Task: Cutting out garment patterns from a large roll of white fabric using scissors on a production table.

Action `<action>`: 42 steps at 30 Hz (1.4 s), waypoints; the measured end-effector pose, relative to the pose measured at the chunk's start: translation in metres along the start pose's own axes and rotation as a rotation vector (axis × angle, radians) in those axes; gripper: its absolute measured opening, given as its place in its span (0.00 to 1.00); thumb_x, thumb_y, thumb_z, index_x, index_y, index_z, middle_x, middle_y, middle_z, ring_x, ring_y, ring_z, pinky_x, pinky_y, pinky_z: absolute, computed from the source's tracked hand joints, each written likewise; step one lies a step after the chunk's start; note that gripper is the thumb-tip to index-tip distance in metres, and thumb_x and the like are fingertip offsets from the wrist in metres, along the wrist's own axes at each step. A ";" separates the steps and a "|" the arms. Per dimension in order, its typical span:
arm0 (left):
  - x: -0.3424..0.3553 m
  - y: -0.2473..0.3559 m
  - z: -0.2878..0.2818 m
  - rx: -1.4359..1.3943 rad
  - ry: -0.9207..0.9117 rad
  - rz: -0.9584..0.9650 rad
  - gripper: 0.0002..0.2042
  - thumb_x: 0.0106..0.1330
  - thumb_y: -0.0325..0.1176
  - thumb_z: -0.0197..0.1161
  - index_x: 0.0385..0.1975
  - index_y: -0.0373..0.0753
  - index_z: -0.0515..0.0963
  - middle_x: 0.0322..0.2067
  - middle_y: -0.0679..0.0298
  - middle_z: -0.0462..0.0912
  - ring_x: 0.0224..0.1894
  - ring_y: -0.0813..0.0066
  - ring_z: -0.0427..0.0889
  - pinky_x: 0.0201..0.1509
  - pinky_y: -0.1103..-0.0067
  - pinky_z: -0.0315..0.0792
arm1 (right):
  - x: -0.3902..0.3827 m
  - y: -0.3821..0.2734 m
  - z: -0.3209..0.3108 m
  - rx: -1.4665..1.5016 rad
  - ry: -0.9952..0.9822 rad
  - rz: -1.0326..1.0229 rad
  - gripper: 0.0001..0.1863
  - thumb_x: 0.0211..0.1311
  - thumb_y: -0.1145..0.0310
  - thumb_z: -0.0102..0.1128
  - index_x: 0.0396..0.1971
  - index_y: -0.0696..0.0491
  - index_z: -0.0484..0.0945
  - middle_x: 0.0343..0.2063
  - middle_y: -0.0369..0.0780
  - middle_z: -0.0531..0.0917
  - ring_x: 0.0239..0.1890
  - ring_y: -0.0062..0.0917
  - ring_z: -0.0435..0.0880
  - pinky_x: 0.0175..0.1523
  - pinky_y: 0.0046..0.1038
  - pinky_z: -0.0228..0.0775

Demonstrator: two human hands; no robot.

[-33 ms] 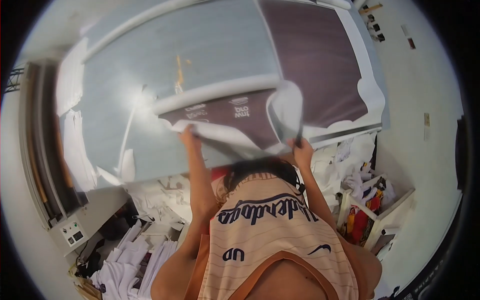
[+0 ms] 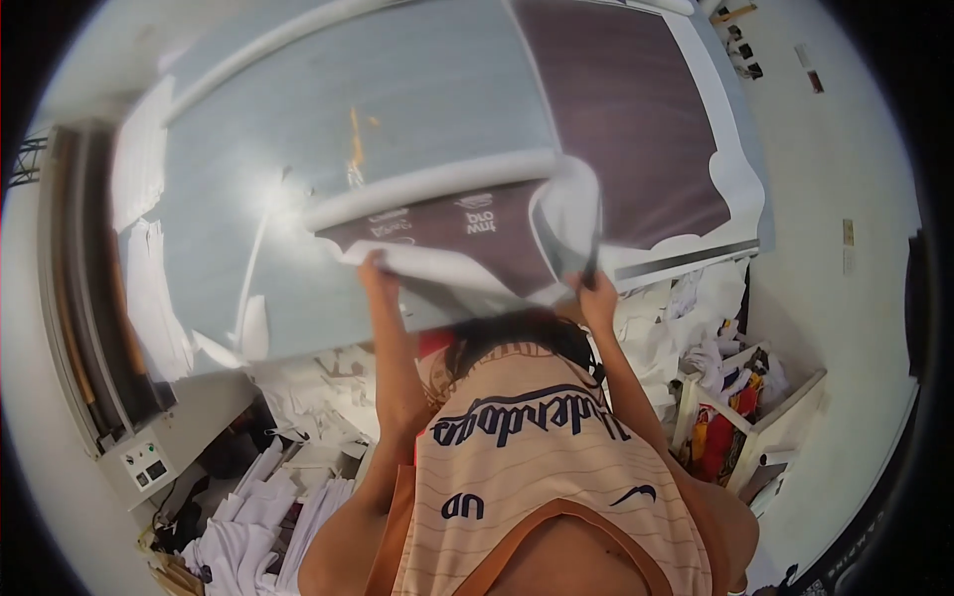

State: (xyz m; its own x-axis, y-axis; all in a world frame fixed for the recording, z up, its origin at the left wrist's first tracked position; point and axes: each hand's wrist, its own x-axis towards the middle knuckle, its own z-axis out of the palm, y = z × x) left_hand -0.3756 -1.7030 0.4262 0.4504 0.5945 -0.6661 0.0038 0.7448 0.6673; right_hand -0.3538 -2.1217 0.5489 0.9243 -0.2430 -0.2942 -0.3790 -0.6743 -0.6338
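Observation:
A large printed paper sheet (image 2: 636,119), dark maroon with white margins, lies across the table. Its near part curls up, and a maroon piece with white printed marks (image 2: 447,219) shows below a rolled white edge (image 2: 427,186). My left hand (image 2: 376,270) is closed on the white margin of this piece, at its near left. At the near right, my right hand (image 2: 594,292) is closed beside the upturned curl of paper (image 2: 571,214). A narrow dark thing shows at its fingers; whether it is a tool or the paper's dark edge strip, I cannot tell.
The blue-grey table (image 2: 268,288) bears white paper offcuts (image 2: 159,308) at its left. A machine with rollers and a control box (image 2: 147,464) stands further left. White scraps lie below the near edge. A white-framed bin (image 2: 735,422) of colourful cloth stands right; piled white cloth (image 2: 234,536) lies lower left.
My right hand and the paper's curl beside it have shifted very slightly. My left hand keeps its place on the margin.

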 end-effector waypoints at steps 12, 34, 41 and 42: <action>-0.023 -0.032 -0.073 -0.476 -0.207 -0.263 0.18 0.56 0.36 0.63 0.46 0.36 0.76 0.46 0.56 0.79 0.51 0.55 0.78 0.63 0.59 0.71 | 0.016 0.033 0.007 0.086 -0.021 -0.163 0.05 0.55 0.75 0.67 0.29 0.59 0.80 0.21 0.36 0.80 0.25 0.19 0.74 0.33 0.28 0.69; -0.017 -0.277 0.078 0.229 -0.866 -0.674 0.16 0.80 0.41 0.44 0.58 0.37 0.67 0.57 0.56 0.75 0.55 0.57 0.79 0.64 0.57 0.72 | 0.037 0.087 -0.302 -0.031 0.639 -0.348 0.11 0.57 0.77 0.72 0.40 0.58 0.82 0.33 0.38 0.88 0.35 0.19 0.84 0.43 0.25 0.77; -0.138 -0.355 0.209 0.323 -1.174 -0.670 0.21 0.79 0.41 0.50 0.68 0.46 0.63 0.64 0.60 0.70 0.65 0.60 0.71 0.68 0.59 0.70 | 0.022 0.189 -0.407 0.007 0.858 -0.201 0.11 0.57 0.73 0.72 0.40 0.56 0.84 0.33 0.40 0.88 0.36 0.23 0.85 0.46 0.29 0.77; -0.150 -0.359 0.229 0.392 -1.150 -0.711 0.24 0.78 0.41 0.51 0.71 0.46 0.60 0.64 0.61 0.70 0.66 0.60 0.70 0.69 0.60 0.69 | 0.019 0.201 -0.417 -0.012 0.899 -0.161 0.10 0.57 0.74 0.70 0.40 0.56 0.84 0.34 0.41 0.88 0.37 0.24 0.86 0.46 0.28 0.77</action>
State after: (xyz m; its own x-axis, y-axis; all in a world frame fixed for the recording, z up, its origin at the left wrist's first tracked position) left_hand -0.2401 -2.1288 0.3626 0.7146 -0.5864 -0.3815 0.6950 0.5324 0.4833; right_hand -0.3943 -2.5528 0.7146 0.6544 -0.5935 0.4686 -0.2466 -0.7533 -0.6097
